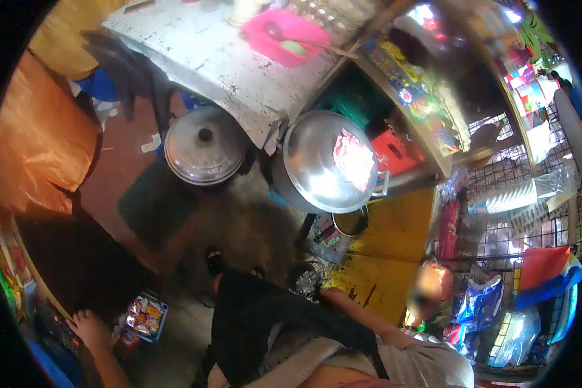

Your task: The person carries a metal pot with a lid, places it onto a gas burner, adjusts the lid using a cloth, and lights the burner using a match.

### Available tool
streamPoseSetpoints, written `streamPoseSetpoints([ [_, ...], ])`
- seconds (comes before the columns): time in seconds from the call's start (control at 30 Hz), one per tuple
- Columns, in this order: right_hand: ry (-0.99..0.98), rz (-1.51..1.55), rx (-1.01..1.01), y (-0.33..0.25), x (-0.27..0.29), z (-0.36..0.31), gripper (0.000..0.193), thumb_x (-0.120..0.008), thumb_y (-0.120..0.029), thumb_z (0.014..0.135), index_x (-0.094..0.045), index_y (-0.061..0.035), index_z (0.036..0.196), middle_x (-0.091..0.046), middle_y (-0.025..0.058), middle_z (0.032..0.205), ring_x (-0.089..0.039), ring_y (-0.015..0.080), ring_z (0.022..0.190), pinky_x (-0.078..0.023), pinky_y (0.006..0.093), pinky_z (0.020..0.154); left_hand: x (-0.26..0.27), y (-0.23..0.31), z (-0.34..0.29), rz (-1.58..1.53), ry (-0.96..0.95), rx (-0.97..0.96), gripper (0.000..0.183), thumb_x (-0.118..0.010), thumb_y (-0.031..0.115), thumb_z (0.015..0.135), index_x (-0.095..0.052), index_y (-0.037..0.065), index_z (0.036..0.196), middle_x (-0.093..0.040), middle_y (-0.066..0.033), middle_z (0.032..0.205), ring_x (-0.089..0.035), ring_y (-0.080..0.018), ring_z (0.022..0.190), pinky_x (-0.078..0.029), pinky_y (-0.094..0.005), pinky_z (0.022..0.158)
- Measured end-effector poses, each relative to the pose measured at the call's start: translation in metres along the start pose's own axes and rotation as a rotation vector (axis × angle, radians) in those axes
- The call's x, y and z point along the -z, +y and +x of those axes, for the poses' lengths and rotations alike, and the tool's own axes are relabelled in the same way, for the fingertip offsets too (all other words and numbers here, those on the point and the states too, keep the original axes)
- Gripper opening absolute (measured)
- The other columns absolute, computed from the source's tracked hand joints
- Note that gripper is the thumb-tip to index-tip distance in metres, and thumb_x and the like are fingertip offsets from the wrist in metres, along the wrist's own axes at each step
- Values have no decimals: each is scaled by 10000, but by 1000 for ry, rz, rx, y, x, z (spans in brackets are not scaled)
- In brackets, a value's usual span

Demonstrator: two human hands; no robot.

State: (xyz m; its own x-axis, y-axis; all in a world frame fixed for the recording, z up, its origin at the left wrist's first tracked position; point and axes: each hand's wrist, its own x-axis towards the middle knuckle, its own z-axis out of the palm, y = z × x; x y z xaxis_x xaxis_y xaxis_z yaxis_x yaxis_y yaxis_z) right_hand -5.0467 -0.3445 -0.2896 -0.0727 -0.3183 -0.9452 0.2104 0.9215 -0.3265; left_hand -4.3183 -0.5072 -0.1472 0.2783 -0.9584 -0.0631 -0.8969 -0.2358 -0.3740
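Observation:
My left hand (89, 328) lies with its fingers apart on the edge of a wooden board (40, 281) at the lower left. Close to it is a tray of small colourful packets (147, 317). My right hand (334, 298) is at the lower middle, beside a yellow panel (394, 226). Its fingers look bunched together; what they hold, if anything, is hidden. A dark and silvery patterned thing (306, 278) is just left of it. Farther off stands a big metal pot (309, 158), its lid carrying a crumpled pink-and-white packet (354, 160).
A second lidded pot (204, 147) stands left of the big one. Behind them, a worn white table (194, 48) holds a pink basin (284, 39). Orange sheeting (48, 139) hangs at left. A wire rack with stacked cups (511, 196) and bagged goods (478, 302) lines the right.

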Motion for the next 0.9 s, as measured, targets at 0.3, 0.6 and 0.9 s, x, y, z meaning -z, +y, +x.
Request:
streamPoseSetpoints([
  [0.3,85,-494,25,-100,-48,20,360,-724,-363,784,-638,-27,882,-596,64,769,-547,138,699,-450,301,607,47,25,9,35,-151,-3,415,-729,312,665,-606,45,958,-554,-148,1099,-483,-341,1119,-320,-523,1041],
  [0.6,-93,-572,173,-177,-106,107,446,-732,-423,749,-622,-37,943,-624,89,830,-593,186,761,-475,338,666,-70,-71,-34,586,125,-114,611,-307,569,950,-331,202,1439,-337,-63,1472,-408,-305,1278,-276,-592,1033],
  [0.9,19,-559,138,-235,-137,87,418,-724,-400,775,-608,-44,961,-607,78,816,-567,157,761,-469,307,669,10,102,119,-60,-511,179,516,-507,460,805,-447,142,1208,-431,-108,1302,-466,-326,1168,-351,-545,979],
])
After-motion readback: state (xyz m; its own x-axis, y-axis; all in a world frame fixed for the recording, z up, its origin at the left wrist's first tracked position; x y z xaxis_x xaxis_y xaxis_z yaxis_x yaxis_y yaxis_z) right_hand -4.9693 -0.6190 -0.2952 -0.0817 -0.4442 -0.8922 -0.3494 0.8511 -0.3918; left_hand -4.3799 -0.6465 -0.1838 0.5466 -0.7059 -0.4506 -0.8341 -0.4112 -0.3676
